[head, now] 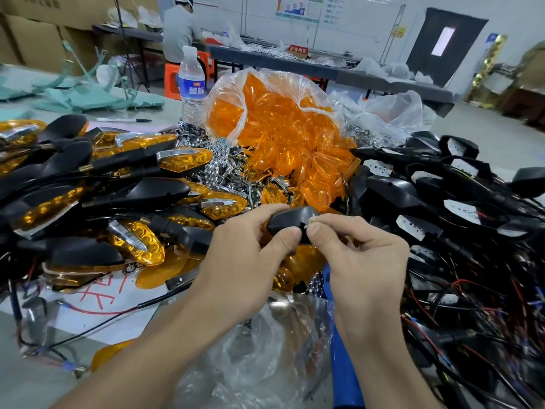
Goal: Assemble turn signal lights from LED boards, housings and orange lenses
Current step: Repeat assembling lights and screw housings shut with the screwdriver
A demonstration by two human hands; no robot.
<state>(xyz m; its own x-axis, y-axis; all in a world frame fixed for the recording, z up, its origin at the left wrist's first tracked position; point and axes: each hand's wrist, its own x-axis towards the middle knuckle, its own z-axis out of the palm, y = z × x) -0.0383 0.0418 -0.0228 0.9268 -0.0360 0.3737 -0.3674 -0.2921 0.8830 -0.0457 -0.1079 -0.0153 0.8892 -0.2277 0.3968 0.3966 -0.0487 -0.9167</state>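
Note:
My left hand (244, 255) grips a black turn signal housing (287, 221) at the centre of the view, fingers curled over its top and thumb on its near face. My right hand (359, 249) meets it from the right, thumb and forefinger pinching a small pale part at a hole in the housing's back. An orange lens shows just under the housing. Behind them a clear bag of orange lenses (283, 134) lies open. Finished lights (141, 199) are heaped at the left. Black housings with white LED boards and wires (460, 199) are heaped at the right.
Chrome reflector pieces (218, 160) lie between the piles. A water bottle (191, 84) stands behind them, with a pen (124, 120) to its left. Crumpled clear plastic (259, 349) and a blue bar (345, 364) lie under my forearms. A person sits at a far table (178, 31).

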